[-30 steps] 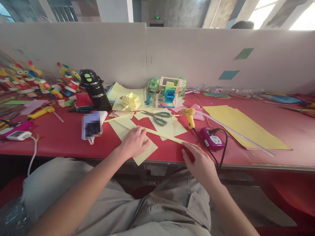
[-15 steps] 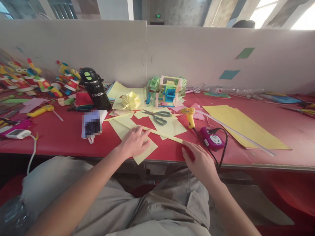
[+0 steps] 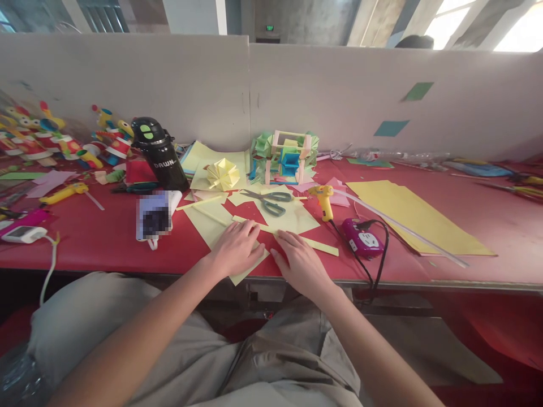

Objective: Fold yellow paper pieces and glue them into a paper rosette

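A narrow pale yellow paper strip (image 3: pixel 324 246) lies slantwise on the red table in front of me. My left hand (image 3: pixel 237 247) rests on its middle part, fingers stretched over the strip and thumb apart. Close beside it, my right hand (image 3: pixel 300 261) lies on the strip too, with fingertips on the paper and thumb held away. Part of the strip is hidden under both hands. Beneath my left hand is a pale yellow paper sheet (image 3: pixel 203 229). Just beyond the hands, scissors (image 3: pixel 274 202) with green handles lie slightly spread on more yellow paper.
A yellow glue gun (image 3: pixel 323 200) and a purple power socket (image 3: pixel 360 237) stand to the right, near yellow sheets (image 3: pixel 416 217). A folded paper ball (image 3: pixel 223 174) and a paper model (image 3: pixel 291 158) sit behind. Left are a black bottle (image 3: pixel 161 155) and a phone (image 3: pixel 155 216).
My right hand has slid left along the strip, from its right end to beside my left hand. The strip's right end now shows. My left hand stays nearly in place.
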Demonstrator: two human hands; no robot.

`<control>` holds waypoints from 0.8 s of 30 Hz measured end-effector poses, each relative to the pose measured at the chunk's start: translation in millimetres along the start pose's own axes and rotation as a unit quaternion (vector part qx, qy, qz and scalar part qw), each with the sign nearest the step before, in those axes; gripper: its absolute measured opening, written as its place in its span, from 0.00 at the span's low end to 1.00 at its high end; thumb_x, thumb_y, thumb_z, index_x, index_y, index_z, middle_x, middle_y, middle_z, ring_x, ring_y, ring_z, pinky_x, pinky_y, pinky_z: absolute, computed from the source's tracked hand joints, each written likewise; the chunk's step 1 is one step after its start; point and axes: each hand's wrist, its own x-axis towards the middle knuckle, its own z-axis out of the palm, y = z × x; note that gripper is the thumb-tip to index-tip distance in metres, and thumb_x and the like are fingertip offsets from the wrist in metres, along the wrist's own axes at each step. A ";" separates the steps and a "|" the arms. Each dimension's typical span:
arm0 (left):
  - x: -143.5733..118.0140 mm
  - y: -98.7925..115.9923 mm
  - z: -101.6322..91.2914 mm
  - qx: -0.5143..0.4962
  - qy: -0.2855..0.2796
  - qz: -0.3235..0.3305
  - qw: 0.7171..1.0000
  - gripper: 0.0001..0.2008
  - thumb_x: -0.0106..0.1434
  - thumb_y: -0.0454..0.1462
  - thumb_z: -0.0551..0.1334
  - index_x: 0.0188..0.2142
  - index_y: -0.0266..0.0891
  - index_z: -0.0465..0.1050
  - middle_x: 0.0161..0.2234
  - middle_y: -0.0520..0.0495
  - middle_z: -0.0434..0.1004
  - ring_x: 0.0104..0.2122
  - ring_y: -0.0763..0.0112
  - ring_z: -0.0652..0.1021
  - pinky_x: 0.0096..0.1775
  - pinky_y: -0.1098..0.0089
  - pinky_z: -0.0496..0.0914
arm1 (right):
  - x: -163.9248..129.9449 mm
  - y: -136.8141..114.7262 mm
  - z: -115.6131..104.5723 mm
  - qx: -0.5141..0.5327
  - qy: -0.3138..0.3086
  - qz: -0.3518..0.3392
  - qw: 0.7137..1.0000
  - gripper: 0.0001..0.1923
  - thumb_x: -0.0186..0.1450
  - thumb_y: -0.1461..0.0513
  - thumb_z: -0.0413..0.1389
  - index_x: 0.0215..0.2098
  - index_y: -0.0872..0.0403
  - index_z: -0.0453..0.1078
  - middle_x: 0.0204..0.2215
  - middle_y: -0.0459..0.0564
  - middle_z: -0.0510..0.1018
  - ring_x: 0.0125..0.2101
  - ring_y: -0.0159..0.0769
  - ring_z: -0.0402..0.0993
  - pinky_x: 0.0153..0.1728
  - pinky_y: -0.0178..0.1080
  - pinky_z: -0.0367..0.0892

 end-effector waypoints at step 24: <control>1.7 12.8 1.0 -0.022 -0.008 0.030 0.999 0.24 0.71 0.40 0.50 0.63 0.34 0.62 0.57 0.34 0.70 0.60 0.51 0.69 0.60 0.52 0.63 | 1.5 -0.6 12.7 0.032 0.005 -0.017 0.999 0.20 0.72 0.64 0.46 0.58 0.60 0.69 0.60 0.61 0.72 0.62 0.47 0.67 0.63 0.51 0.63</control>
